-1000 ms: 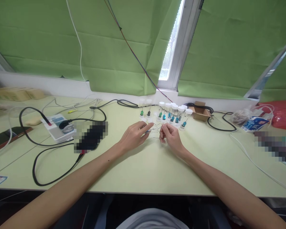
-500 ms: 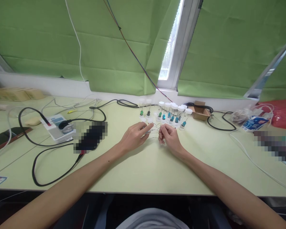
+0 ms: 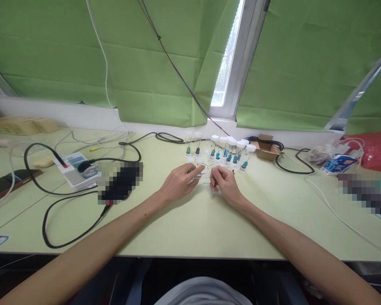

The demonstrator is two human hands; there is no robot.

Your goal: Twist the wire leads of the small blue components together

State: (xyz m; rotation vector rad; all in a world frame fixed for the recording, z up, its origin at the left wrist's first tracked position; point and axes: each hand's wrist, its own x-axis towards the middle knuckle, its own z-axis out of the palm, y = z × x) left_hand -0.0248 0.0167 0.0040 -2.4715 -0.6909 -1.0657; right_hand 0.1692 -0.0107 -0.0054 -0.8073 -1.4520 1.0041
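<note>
Use the cluster of white-capped vials (image 3: 231,148) as your landmark; it stands upright on the pale table (image 3: 190,228), with green and blue fittings on thin stems inside the clear walls. Your left hand (image 3: 180,181) is on the near side of the vials, toward their left, thumb and fingers pinching a thin metal tool (image 3: 204,173). That tool lies just in front of the vials, its tip pointing toward your other hand. Your right hand (image 3: 226,184) is also in front of the vials, well clear of them, its thumb and index finger pressed together; you cannot tell what, if anything, sits between them. The two hands are near each other but apart. Just right of the vials is an open cardboard box (image 3: 265,151); farther right is a blue-and-white pack (image 3: 339,164). Well left of the vials lies a white power strip (image 3: 73,171).
</note>
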